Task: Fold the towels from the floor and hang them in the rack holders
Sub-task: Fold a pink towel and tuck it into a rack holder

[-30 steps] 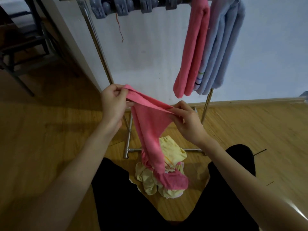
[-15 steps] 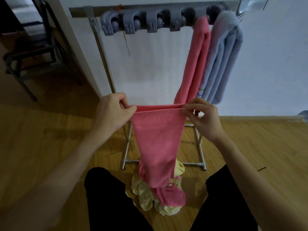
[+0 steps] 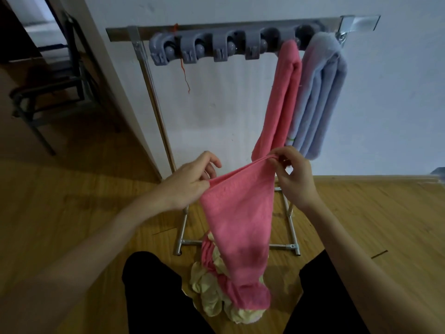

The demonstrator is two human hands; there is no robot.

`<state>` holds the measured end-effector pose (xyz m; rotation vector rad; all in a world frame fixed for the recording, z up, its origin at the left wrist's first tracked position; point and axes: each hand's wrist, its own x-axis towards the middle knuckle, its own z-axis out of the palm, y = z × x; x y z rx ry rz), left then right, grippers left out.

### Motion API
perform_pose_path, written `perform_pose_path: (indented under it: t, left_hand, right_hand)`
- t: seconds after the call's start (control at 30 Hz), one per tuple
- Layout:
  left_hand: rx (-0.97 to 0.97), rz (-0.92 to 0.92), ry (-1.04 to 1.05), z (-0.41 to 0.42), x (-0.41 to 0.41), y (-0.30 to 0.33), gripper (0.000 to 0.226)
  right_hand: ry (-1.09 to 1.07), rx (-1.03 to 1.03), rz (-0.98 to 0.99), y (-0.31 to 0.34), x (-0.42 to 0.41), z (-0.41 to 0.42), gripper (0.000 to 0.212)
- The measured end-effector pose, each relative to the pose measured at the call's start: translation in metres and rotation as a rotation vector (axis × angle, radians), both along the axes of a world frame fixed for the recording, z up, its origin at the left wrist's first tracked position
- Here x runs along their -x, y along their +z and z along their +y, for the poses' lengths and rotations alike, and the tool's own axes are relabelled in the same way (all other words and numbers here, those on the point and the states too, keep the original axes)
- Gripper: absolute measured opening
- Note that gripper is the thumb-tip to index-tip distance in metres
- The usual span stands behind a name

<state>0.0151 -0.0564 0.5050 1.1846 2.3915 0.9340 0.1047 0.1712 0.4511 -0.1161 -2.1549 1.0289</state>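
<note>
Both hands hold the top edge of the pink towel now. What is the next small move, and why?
Probably lift the pink towel higher to clear the floor. The left hand and right hand pinch its top corners, but its lower end lies bunched on the yellow towel, so it cannot be folded cleanly yet.

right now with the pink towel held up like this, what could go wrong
1. The pink towel is pinched only at its top corners by the left hand and right hand; its lower end trails onto the yellow towel on the floor and may drag it along.
2. The top edge slants, so the fold could come out uneven.
3. It hangs close to the rack base and might snag.
</note>
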Motion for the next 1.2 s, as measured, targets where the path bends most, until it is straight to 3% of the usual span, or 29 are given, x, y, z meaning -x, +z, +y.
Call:
perform_pose_path:
  t: [0.2, 0.3, 0.63, 0.73, 0.87, 1.1, 1.2]
  left_hand:
    - [0.031, -0.055, -0.202, -0.002, -0.012, -0.001, 0.044]
    - [0.138, -0.007, -0.306, -0.004, -0.012, 0.003, 0.052]
    - [0.374, 0.079, -0.468, -0.007, -0.008, 0.014, 0.052]
    - [0.311, 0.324, -0.572, -0.008, -0.008, 0.013, 0.048]
    - [0.159, 0.732, -0.694, -0.005, -0.007, 0.012, 0.021]
    - [0.064, 1.037, -0.707, 0.005, -0.006, 0.004, 0.007]
    - [0.075, 1.052, -0.734, 0.006, -0.006, 0.001, 0.007]
  right_hand:
    - [0.011, -0.049, -0.028, -0.006, 0.003, -0.006, 0.012]
    - [0.04, -0.041, -0.029, -0.006, 0.003, -0.011, 0.015]
    - [0.146, -0.027, -0.065, 0.0, 0.003, -0.022, 0.02]
    - [0.17, -0.027, -0.074, -0.001, 0.002, -0.023, 0.02]
    - [0.195, -0.029, -0.063, 0.0, 0.002, -0.025, 0.02]
    - [0.173, -0.035, -0.062, 0.0, 0.002, -0.022, 0.02]
    - [0.124, -0.064, -0.054, -0.002, 0.001, -0.022, 0.018]
